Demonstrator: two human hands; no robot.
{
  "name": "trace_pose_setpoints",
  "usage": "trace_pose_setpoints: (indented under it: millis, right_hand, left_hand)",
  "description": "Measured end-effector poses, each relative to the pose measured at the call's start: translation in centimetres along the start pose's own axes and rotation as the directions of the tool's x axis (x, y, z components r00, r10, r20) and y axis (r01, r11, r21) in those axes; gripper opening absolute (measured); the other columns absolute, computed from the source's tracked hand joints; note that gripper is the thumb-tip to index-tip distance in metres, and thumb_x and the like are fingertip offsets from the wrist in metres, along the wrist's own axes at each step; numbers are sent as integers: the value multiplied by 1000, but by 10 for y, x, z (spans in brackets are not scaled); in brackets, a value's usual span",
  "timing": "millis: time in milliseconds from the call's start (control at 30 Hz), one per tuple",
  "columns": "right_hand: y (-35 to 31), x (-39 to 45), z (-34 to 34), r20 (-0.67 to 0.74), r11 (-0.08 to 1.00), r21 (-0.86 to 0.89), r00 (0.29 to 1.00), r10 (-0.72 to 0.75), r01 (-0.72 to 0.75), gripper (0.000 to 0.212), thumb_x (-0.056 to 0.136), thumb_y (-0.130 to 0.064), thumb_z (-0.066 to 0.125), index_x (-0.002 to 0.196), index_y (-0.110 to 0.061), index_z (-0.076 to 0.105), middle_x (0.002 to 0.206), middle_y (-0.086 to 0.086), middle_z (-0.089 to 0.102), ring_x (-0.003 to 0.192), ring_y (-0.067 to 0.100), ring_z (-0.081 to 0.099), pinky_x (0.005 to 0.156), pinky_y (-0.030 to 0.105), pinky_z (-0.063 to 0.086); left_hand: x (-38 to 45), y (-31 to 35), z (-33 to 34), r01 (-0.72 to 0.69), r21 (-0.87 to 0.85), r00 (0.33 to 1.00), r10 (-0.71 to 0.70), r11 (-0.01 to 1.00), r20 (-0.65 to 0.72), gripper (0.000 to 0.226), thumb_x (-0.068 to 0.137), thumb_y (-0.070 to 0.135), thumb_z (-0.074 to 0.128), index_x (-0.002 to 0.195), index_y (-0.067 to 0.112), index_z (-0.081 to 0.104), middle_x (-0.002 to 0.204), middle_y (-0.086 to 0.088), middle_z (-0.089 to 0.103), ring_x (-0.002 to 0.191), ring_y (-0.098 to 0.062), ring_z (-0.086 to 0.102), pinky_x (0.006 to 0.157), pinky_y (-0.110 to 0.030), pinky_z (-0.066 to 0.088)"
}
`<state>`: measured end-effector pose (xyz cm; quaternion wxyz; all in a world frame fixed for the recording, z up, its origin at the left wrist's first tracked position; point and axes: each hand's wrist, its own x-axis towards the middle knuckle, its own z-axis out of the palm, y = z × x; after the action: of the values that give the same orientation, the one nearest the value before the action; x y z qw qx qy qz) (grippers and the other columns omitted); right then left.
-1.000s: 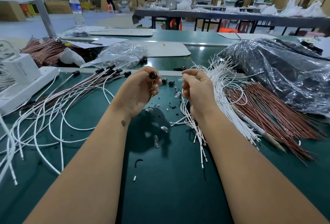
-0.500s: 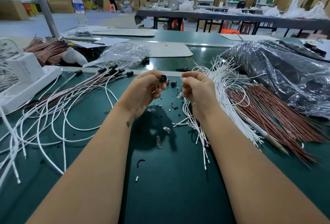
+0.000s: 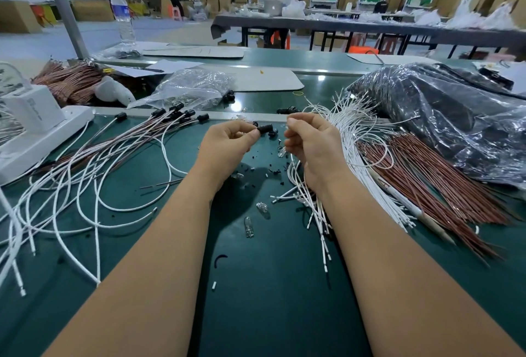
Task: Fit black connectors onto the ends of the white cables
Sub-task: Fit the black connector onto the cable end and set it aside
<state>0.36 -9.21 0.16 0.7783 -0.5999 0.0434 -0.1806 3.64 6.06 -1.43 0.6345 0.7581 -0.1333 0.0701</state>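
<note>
My left hand (image 3: 227,144) pinches a small black connector (image 3: 264,129) between thumb and fingertips, its length pointing toward my right hand (image 3: 311,145). That hand's fingers are curled, and a bunch of white cables (image 3: 301,185) runs out from under its palm onto the green table. A narrow gap separates the connector from the right fingertips. A big fan of loose white cables (image 3: 355,128) lies just right of that hand. Cables fitted with black connectors (image 3: 176,113) spread out to the left.
Loose black connectors (image 3: 284,110) lie beyond my hands, and small glass bulbs (image 3: 249,227) lie between my forearms. Red-brown wires (image 3: 427,185) and a dark plastic bag (image 3: 441,117) fill the right side. A clear bag (image 3: 193,88) and a white power strip (image 3: 34,128) sit left.
My left hand has turned the black connector from end-on to sideways and brought it closer to my right hand. The right hand has stayed almost still.
</note>
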Motion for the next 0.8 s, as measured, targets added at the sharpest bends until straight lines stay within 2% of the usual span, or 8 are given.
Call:
trace_pose_setpoints:
  millis: [233,367,533,667,800]
  right_hand:
    - [-3,-2,0,26,998,15,998,61,-61,17,92,-4,59,77,-11,63,60,2,58,49,11,51,52,23,46]
    - [-2,-3,1,28,997,-58,998,54,-52,20,91,-4,61,74,-12,61,57,1,56,48,12,47,49,21,44]
    - [-1,-3,1,39,993,-110,998,46,-42,17,92,-6,61,76,-13,61,62,2,56,46,10,48,49,20,44]
    - [-1,-2,0,50,981,-194,999,11,-1,18,91,-7,63,74,-13,61,60,0,57,46,9,48,50,21,45]
    - [-2,-3,0,67,976,-219,998,4,10,16,90,-7,63,75,-12,62,60,0,57,47,9,48,49,20,44]
  left_hand:
    - [0,0,2,-24,-3,999,24,1000,24,10,89,17,67,82,23,70,71,-5,51,58,-6,49,57,-12,42]
    - [-1,1,0,-29,-4,999,29,1000,35,12,88,18,68,79,26,70,66,0,50,60,-7,49,56,-12,41]
    - [-3,2,1,-29,-1,998,29,1000,53,19,87,18,69,72,30,72,60,3,48,64,-14,46,56,-16,40]
    - [-4,3,0,-40,17,997,39,999,64,14,87,19,69,76,27,71,70,-8,48,67,-17,43,63,-27,39]
    - [-4,3,1,-34,55,997,31,998,64,10,87,20,70,78,26,71,68,-3,55,65,-15,49,62,-22,42]
